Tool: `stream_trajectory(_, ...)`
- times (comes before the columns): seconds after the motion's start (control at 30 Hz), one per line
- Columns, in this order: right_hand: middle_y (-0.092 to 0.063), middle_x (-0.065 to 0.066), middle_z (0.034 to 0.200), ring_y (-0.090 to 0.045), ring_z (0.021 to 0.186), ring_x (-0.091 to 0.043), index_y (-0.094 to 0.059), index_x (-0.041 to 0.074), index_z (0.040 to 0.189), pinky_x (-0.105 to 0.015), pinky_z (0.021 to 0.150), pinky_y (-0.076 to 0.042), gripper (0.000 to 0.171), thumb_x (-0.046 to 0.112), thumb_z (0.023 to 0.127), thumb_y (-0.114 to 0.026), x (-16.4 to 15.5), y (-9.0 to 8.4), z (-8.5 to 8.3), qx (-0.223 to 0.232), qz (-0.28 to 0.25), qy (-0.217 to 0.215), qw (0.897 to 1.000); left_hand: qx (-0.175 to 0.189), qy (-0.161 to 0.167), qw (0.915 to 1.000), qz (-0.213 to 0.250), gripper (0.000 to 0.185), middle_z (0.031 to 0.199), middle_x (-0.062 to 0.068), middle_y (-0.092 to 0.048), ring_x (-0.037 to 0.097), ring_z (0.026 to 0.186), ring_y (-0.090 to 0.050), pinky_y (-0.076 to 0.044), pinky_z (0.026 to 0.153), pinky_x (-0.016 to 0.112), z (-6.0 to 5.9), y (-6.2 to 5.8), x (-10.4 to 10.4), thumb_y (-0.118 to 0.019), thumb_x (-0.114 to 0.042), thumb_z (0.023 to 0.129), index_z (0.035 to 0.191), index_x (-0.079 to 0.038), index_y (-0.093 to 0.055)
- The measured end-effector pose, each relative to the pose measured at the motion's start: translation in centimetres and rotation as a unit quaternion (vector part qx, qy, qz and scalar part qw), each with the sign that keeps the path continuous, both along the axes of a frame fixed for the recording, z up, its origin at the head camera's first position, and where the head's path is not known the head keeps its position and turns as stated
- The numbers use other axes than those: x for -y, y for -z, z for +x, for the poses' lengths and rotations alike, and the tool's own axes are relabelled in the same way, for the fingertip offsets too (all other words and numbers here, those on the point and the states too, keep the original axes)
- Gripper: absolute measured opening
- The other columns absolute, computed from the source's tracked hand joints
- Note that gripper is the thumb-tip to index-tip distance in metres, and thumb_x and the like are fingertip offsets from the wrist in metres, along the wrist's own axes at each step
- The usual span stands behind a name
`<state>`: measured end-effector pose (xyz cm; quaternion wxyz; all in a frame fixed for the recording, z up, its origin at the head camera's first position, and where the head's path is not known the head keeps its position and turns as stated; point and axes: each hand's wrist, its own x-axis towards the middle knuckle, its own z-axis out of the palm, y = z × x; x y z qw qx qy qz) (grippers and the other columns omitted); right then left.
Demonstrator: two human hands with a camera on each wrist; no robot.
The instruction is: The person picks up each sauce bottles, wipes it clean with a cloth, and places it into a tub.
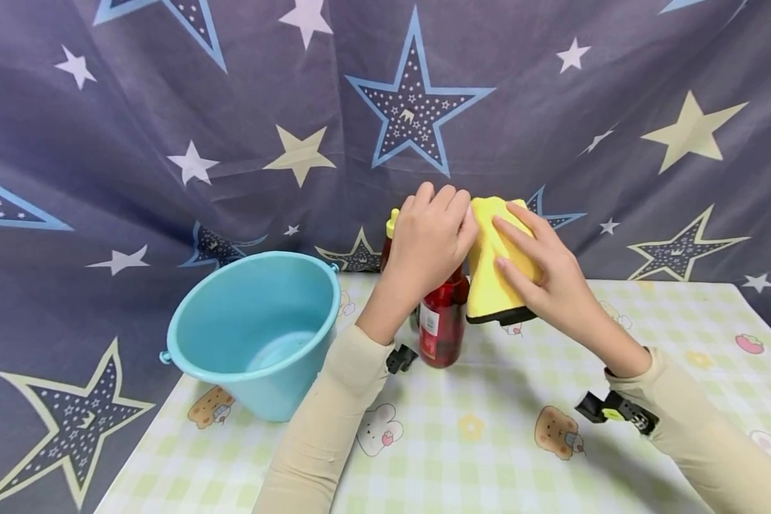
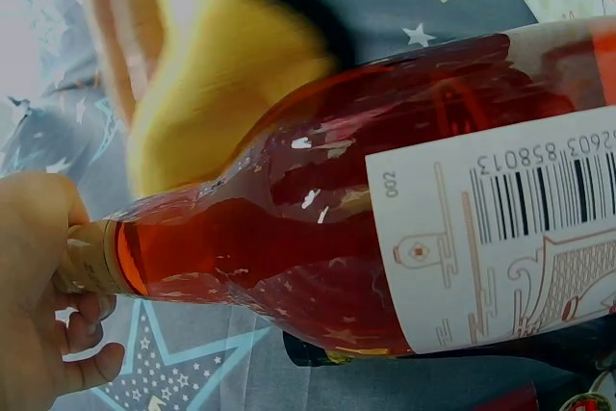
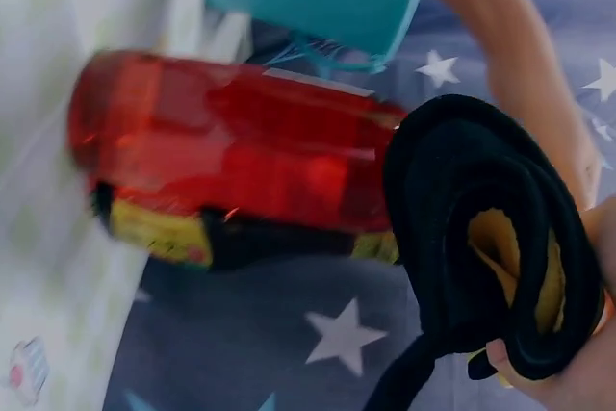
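Note:
My left hand (image 1: 432, 232) grips the capped neck of a red glass bottle (image 1: 446, 332), which stands upright at the middle of the table. In the left wrist view, the bottle's white barcode label (image 2: 491, 238) faces the camera. My right hand (image 1: 549, 275) holds a folded yellow cloth (image 1: 493, 264) with black edging right beside the bottle's upper part. Its black underside (image 3: 443, 228) and rolled folds show in the right wrist view. Behind the red bottle is a dark bottle (image 3: 255, 243) with a yellow label, mostly hidden. A yellow cap (image 1: 392, 223) pokes out left of my left hand.
A light blue bucket (image 1: 283, 396) stands at the left of the table, close to my left forearm. The table wears a green checked cloth (image 1: 469, 471) with cartoon prints. Behind its far edge hangs a dark star-patterned curtain (image 1: 527, 135).

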<state>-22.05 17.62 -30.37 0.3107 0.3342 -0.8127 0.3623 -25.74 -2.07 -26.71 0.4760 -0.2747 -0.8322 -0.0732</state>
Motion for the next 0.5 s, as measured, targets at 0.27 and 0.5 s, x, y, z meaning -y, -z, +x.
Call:
stream_trajectory(0.27,-0.042,-0.017,0.158,-0.037,0.149,-0.034,-0.057,0.003,0.144,-0.014,0.117,-0.029,0.057,-0.008,0.089,-0.068,1.3,-0.3,0.8,0.015,-0.038,-0.026,0.999,0.017,-0.067,0.9969,-0.039,0.026,0.089,0.001,-0.067,0.023,0.079,-0.056,-0.048,0.066,0.035,1.1,-0.5,0.0,-0.044,-0.023,0.104,0.099,-0.014,-0.068)
stream_trajectory(0.5,-0.043,-0.018,0.157,-0.038,0.148,-0.035,-0.057,0.002,0.143,-0.013,0.115,-0.029,0.055,-0.006,0.089,-0.069,1.2,-0.1,0.6,0.020,-0.049,-0.013,0.999,0.097,-0.140,0.9802,-0.100,0.030,0.103,0.001,-0.069,0.023,0.094,-0.060,-0.051,0.077,0.036,2.3,-1.8,-0.6,-0.040,-0.031,0.107,0.113,-0.015,-0.064)
